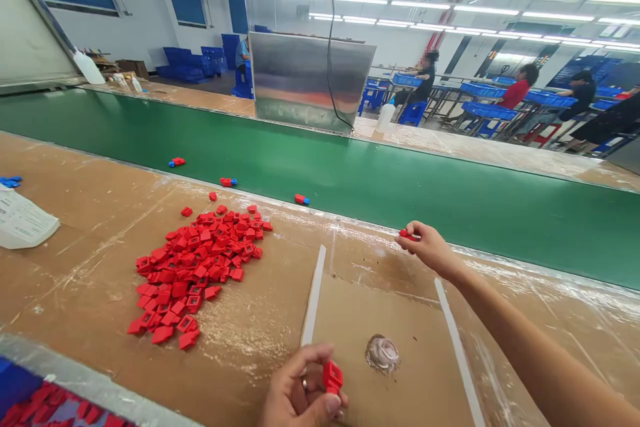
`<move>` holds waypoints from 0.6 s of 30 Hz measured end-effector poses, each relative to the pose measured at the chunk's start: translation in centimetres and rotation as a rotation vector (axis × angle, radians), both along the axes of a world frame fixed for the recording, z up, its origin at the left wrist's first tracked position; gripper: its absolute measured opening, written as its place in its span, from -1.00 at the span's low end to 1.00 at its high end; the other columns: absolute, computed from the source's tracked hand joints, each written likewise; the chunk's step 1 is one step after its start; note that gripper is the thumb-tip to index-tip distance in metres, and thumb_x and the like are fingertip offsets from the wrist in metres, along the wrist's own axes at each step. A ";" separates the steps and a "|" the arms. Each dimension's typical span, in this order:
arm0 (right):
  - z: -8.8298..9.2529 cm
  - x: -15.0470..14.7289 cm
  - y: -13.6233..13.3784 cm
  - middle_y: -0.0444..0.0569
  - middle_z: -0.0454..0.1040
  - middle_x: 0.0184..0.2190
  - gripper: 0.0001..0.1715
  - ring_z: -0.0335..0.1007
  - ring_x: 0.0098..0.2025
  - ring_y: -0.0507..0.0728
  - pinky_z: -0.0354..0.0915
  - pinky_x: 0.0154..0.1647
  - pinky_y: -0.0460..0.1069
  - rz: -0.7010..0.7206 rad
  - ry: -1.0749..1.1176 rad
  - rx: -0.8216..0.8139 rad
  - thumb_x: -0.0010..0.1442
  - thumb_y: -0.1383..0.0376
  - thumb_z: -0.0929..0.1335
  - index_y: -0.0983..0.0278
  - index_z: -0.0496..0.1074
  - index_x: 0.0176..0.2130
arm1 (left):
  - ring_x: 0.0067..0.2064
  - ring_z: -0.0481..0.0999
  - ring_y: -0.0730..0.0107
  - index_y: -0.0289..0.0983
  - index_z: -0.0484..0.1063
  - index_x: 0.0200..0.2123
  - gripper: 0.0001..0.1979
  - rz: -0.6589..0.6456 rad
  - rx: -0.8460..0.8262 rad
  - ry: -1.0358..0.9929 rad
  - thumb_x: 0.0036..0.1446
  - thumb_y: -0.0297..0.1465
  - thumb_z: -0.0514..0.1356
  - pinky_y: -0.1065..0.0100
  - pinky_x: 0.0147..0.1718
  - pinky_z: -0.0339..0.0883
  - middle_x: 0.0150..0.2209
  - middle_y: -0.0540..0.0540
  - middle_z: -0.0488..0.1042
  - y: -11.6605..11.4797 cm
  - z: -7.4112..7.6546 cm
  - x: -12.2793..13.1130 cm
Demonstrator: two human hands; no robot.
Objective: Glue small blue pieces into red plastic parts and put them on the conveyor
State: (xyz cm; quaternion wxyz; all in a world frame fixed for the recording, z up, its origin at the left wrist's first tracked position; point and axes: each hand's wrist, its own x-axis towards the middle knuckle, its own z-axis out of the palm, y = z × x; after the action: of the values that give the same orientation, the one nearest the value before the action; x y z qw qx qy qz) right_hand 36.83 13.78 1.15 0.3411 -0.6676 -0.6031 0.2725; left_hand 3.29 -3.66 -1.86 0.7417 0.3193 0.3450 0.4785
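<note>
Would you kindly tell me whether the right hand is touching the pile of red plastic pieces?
Apart: the head view shows the right hand to the right of the pile, with brown cardboard showing between them.

Left hand point(300, 390) bears a single narrow metal finger ring point(305, 384), seated low on the finger. Right hand point(430, 250) and right forearm point(530, 340) are bare to the frame edge. Left thumbnail point(333, 404) is trimmed short.
</note>
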 end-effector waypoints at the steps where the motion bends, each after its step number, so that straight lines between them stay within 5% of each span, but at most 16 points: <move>1: 0.4 0.1 -1.9 -0.12 0.41 -0.49 -0.52 0.31 -0.49 0.08 0.24 -0.47 -0.06 0.029 0.047 -0.017 0.14 -0.08 0.43 0.24 0.27 -0.38 | -0.38 0.59 0.34 -0.18 0.61 -0.11 -0.57 -0.017 -0.023 -0.032 -0.10 -0.27 0.49 0.41 -0.39 0.45 -0.39 -0.06 0.53 -0.1 0.2 0.5; 6: 1.8 -0.7 -11.1 0.05 0.53 -0.25 -0.49 0.45 -0.21 0.18 0.39 -0.18 0.04 0.100 0.208 -0.094 0.29 -0.12 0.32 0.26 0.49 -0.22 | -0.35 0.55 0.41 -0.26 0.63 -0.20 -0.64 -0.046 -0.045 -0.033 -0.11 -0.31 0.50 0.44 -0.31 0.44 -0.38 -0.05 0.52 -0.8 0.3 1.9; 10: 2.0 -2.4 -16.3 0.02 0.54 -0.16 -0.52 0.48 -0.10 0.20 0.40 -0.04 0.07 0.077 0.394 -0.096 0.25 -0.04 0.41 0.16 0.46 0.05 | -0.33 0.52 0.42 -0.23 0.62 -0.16 -0.67 -0.076 0.001 0.034 -0.05 -0.33 0.47 0.45 -0.30 0.42 -0.35 -0.03 0.49 -1.1 0.1 1.7; 18: 0.1 -5.7 -20.1 0.03 0.54 -0.20 -0.62 0.48 -0.10 0.25 0.39 -0.07 0.10 0.029 0.241 -0.019 0.29 0.00 0.37 0.21 0.48 -0.07 | -0.30 0.51 0.42 -0.21 0.59 -0.14 -0.71 -0.109 0.041 0.079 0.01 -0.35 0.43 0.42 -0.26 0.43 -0.35 0.00 0.48 -1.4 0.6 1.4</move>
State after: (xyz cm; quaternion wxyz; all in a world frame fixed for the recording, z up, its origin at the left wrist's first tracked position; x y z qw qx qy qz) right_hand 31.15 -6.27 1.29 0.4007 -0.6243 -0.5650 0.3612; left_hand 4.73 -5.04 -1.28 0.7458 0.3714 0.3461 0.4313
